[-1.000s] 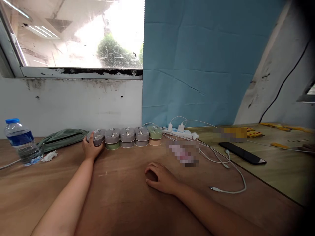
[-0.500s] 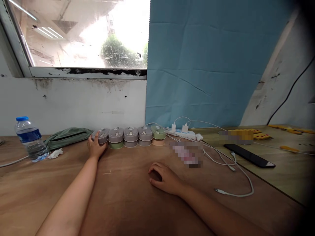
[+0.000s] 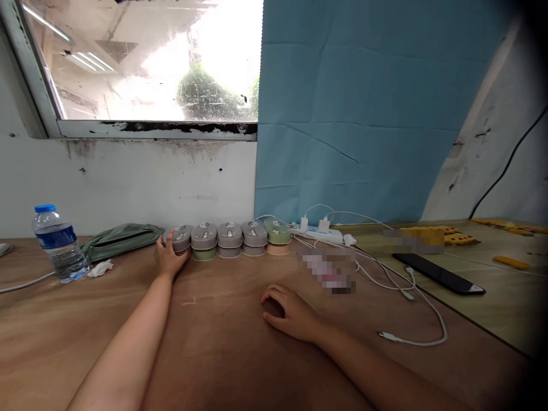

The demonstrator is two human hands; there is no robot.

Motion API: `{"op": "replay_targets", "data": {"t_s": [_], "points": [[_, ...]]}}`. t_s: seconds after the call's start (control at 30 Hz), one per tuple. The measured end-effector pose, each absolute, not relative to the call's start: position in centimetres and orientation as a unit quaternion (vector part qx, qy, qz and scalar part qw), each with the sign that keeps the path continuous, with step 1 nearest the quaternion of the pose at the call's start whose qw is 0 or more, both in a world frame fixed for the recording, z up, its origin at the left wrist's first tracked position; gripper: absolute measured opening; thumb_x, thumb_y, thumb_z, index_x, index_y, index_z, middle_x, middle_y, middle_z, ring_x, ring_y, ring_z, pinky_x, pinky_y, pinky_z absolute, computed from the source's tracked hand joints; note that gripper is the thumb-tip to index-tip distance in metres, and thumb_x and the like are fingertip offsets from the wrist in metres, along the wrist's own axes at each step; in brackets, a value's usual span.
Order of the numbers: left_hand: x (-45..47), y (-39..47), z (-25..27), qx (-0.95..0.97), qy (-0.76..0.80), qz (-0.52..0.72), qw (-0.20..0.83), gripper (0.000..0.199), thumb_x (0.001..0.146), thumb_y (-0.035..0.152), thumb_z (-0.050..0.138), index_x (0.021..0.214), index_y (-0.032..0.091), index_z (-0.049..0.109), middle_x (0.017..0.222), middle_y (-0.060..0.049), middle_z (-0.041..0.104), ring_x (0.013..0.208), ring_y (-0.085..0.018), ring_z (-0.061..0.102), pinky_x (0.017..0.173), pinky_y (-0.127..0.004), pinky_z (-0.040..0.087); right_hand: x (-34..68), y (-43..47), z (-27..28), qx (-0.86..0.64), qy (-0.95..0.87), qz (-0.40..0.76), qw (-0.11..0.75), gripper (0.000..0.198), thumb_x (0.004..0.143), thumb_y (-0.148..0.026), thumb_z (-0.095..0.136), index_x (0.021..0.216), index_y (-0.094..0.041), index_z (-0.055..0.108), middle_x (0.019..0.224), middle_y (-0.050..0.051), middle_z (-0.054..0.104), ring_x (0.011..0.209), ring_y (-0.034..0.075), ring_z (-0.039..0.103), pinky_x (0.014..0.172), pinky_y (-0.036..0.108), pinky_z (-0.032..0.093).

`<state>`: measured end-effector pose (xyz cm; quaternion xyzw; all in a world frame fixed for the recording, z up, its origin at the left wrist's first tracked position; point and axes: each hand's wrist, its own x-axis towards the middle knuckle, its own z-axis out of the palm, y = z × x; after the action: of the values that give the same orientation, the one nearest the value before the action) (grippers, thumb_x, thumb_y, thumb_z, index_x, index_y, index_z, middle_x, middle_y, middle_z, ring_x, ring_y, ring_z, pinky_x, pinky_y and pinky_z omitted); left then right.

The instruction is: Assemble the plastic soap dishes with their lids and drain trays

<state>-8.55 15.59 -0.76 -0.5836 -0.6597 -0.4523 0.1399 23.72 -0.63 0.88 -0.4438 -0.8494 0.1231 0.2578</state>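
Several small lidded tins stand in a row against the wall, stacked in twos. Most are grey, like this grey tin [image 3: 230, 233]; one lower tin is green [image 3: 204, 254], and at the right end a green tin [image 3: 278, 229] tops an orange-beige one [image 3: 278, 249]. My left hand [image 3: 170, 258] grips the leftmost grey tin [image 3: 181, 233], fingers on its left and front, thumb at its right; it hides what is below. On the brown tabletop rests my right hand [image 3: 287, 311], fingers curved and thumb apart, holding nothing.
At left stand a water bottle [image 3: 60, 245], a green pouch [image 3: 124, 241] and a crumpled tissue [image 3: 100, 268]. To the right lie a power strip [image 3: 319, 233], white cables [image 3: 422, 343], a black phone [image 3: 439, 274], a blurred item [image 3: 327, 271] and yellow pieces [image 3: 460, 238].
The whole view has shifted slightly to the right. Both hands keep their places relative to the tins and the tabletop.
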Motion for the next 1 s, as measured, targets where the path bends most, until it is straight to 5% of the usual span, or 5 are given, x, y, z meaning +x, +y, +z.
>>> {"op": "replay_targets", "data": {"t_s": [0.77, 1.0], "points": [[-8.4, 14.8, -0.2, -0.569, -0.657, -0.481, 0.114, 0.089, 0.06, 0.05, 0.061, 0.13, 0.015, 0.017, 0.128, -0.018, 0.027, 0.121, -0.033, 0.027, 0.096, -0.047, 0.025, 23.6, -0.8, 1.1, -0.454, -0.843, 0.129, 0.258, 0.015, 0.07, -0.022, 0.058, 0.085, -0.021, 0.054, 0.093, 0.003, 0.055, 0.089, 0.019, 0.05, 0.082, 0.032, 0.038], [-5.5, 12.4, -0.6, -0.456, -0.703, -0.542, 0.067, 0.054, 0.08, 0.039, 0.039, 0.122, 0.012, 0.019, 0.128, -0.021, 0.019, 0.123, -0.033, 0.019, 0.094, -0.051, 0.02, 23.8, -0.9, 0.9, -0.445, -0.843, 0.143, 0.266, 0.016, 0.071, -0.021, 0.056, 0.088, -0.021, 0.053, 0.094, 0.004, 0.054, 0.09, 0.019, 0.05, 0.082, 0.032, 0.038]]}}
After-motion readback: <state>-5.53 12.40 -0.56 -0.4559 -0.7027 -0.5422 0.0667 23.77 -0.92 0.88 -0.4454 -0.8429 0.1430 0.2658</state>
